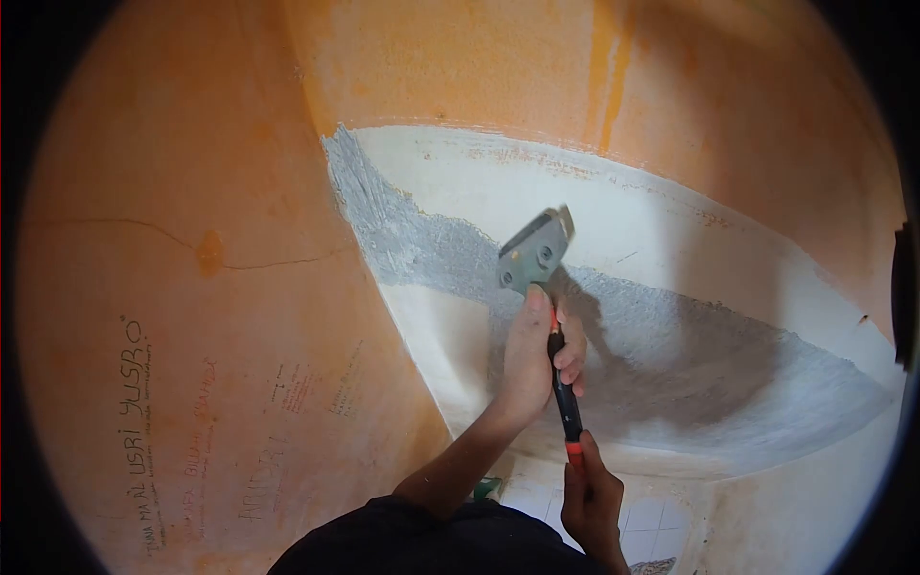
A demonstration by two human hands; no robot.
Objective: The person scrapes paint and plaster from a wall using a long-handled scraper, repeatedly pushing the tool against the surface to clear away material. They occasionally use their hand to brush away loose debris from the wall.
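Note:
A scraper with a grey metal head and a black and red handle is held up against the wall. My left hand grips the upper handle, its thumb just under the head. Lower down, my right hand is closed round the red end of the handle. The blade edge lies over the white band of the wall, close to the rough grey patch; whether it touches the surface cannot be made out.
Orange wall with handwriting and a thin crack stands at the left. More orange paint lies above the white band. White tiles show at the bottom, and a dark object sits at the right edge.

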